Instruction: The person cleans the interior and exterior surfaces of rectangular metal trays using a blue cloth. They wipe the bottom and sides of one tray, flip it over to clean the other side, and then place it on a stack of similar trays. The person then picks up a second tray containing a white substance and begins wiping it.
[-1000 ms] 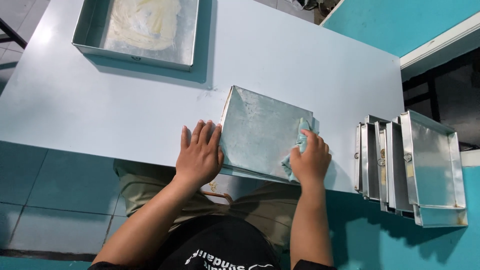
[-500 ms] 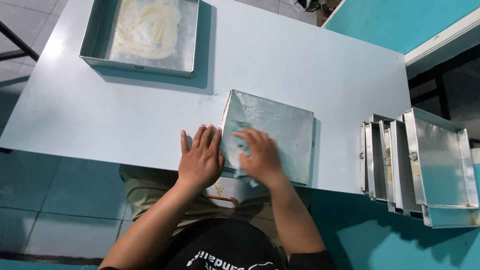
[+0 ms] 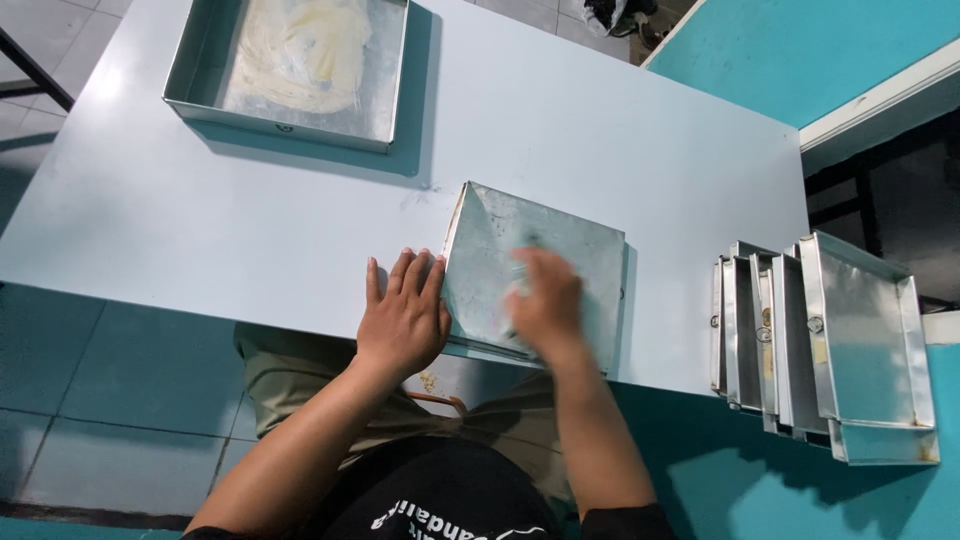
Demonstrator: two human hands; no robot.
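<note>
Black shirt, white chest print; olive-khaki trousers; bare forearms.

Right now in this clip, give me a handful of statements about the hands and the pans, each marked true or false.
1. The left hand lies flat on the table beside the square pan. True.
2. The right hand rests on the table away from the square pan. False: it is inside that pan, motion-blurred, over its bottom.
3. A stack of metal pans stands on edge at the table's right end. True.
4. The large tray at the far left of the table is clean bare metal. False: a pale yellowish smear covers its bottom.
5. The left hand holds a cloth. False: it is spread open and holds nothing.
</note>
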